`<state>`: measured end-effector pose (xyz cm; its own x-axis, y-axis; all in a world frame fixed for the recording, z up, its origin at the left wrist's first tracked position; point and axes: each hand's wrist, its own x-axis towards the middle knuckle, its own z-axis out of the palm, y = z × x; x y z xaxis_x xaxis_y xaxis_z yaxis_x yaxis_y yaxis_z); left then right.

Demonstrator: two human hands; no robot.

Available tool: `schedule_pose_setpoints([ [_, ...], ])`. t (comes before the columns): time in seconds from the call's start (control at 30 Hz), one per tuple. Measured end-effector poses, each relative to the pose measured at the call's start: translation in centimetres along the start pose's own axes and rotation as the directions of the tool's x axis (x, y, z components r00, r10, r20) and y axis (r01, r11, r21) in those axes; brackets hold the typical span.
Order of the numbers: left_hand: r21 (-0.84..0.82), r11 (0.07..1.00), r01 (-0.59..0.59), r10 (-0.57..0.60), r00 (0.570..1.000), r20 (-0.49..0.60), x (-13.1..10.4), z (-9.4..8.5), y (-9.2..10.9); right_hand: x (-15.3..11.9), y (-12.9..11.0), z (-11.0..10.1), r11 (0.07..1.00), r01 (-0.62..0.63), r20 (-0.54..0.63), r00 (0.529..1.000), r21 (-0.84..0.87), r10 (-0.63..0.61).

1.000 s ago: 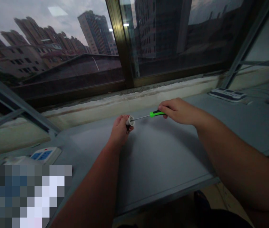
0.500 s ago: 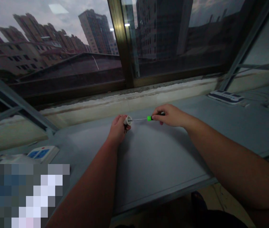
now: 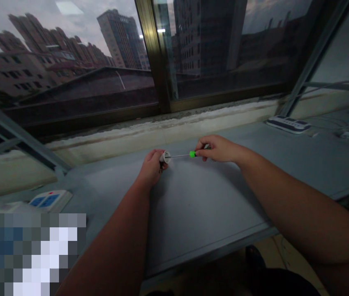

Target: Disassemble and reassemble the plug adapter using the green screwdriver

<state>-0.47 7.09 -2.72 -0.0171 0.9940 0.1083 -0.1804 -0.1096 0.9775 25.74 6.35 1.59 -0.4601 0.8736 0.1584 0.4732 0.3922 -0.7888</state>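
A small white round cup-like part [image 3: 165,157] is gripped by my left hand [image 3: 151,167], its open end facing right. Something dark shows under the fingers of that hand, too small to make out. My right hand [image 3: 214,149] is closed round the black handle of a screwdriver [image 3: 192,154] with a bright green collar. The thin metal shaft runs level to the left, and its tip is inside the white part's opening, hidden there. Both hands are above the grey table [image 3: 199,213].
A white power strip with blue sockets [image 3: 51,200] lies at the left. Another white and dark power strip [image 3: 288,124] is at the back right, with cables beyond it. Slanted metal posts stand at both sides before the window. The lower left corner is pixelated.
The whole view has shifted slightly, so the scene lies a little further left. Both hands keep their holds; the screwdriver's tip is still in the white part.
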Motion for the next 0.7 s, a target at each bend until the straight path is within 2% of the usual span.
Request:
schedule_pose_setpoints([
  [0.1, 0.012, 1.000, -0.005, 0.005, 1.000, 0.006, 0.0, 0.0, 0.1, 0.8, 0.5, 0.7, 0.997, -0.076, -0.064, 0.995, 0.030, 0.078],
  [0.17, 0.025, 1.000, 0.001, -0.001, 1.000, 0.002, 0.0, 0.0, 0.1, 0.9, 0.6, 0.8, 0.996, -0.076, -0.066, 0.995, 0.043, 0.078],
  [0.3, 0.029, 0.999, 0.015, -0.015, 1.000, -0.005, 0.0, 0.0, 0.2, 0.1, 0.6, -0.1, 0.990, 0.096, -0.060, 0.993, -0.099, -0.102],
  [0.37, 0.035, 0.999, 0.020, -0.021, 1.000, 0.011, -0.1, 0.0, 0.1, -0.3, 0.5, -0.8, 0.975, 0.143, -0.057, 0.986, -0.172, -0.155],
  [0.43, 0.048, 0.999, 0.021, -0.022, 0.999, 0.028, -0.1, 0.0, 0.0, -0.5, 0.4, -1.3, 0.987, 0.107, -0.037, 0.993, -0.118, -0.112],
  [0.5, 0.052, 0.999, 0.015, -0.017, 0.999, 0.035, -0.1, 0.0, 0.0, -0.5, 0.3, -1.3, 0.999, 0.033, -0.009, 0.999, 0.014, -0.033],
  [0.6, 0.027, 1.000, -0.002, 0.002, 1.000, 0.013, -0.1, 0.0, 0.0, -0.2, -0.1, -0.5, 0.984, -0.077, -0.007, 0.997, 0.159, 0.079],
  [0.7, -0.001, 1.000, -0.003, 0.003, 1.000, -0.016, 0.0, 0.0, 0.2, 0.0, -0.4, 0.6, 0.948, -0.233, 0.037, 0.972, 0.216, 0.230],
])
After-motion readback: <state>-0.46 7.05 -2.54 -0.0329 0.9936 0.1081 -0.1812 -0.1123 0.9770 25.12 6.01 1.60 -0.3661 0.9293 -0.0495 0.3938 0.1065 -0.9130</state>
